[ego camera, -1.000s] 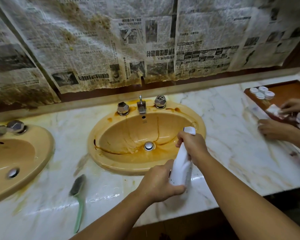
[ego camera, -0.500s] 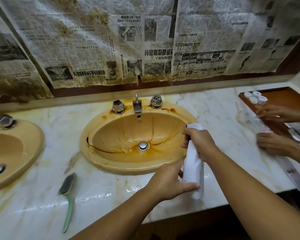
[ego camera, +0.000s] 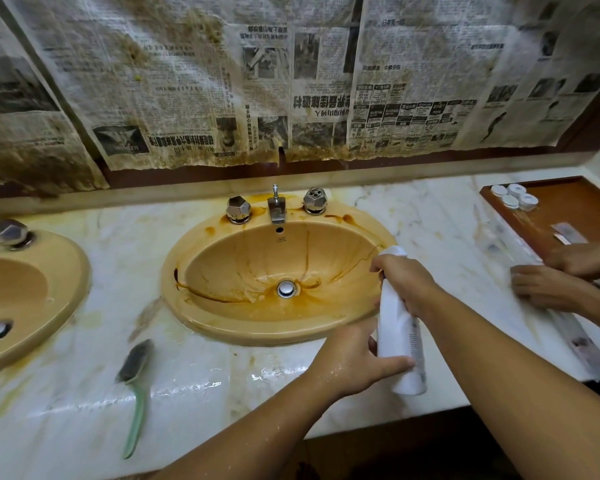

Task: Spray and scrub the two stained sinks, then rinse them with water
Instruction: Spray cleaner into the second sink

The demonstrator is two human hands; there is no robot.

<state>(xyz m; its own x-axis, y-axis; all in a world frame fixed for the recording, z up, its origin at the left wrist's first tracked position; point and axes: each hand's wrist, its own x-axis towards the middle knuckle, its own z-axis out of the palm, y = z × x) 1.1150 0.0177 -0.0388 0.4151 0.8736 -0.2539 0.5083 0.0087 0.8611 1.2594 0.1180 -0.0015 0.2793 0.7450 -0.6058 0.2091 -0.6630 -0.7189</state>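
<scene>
The bottle now stands upright, right grip clamped on its top, left grip lower, with the sink left of them: spraying seems imminent.

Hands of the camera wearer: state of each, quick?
Left hand: holds the spray bottle low on its body.
Right hand: grips the same bottle near its top.

A veined marble counter, streaked with orange-brown stains and wet near its front edge, carries two tan basins set into it, the centre sink and the left sink. A green-handled brush lies flat between them. A brown tray sits at far right.
</scene>
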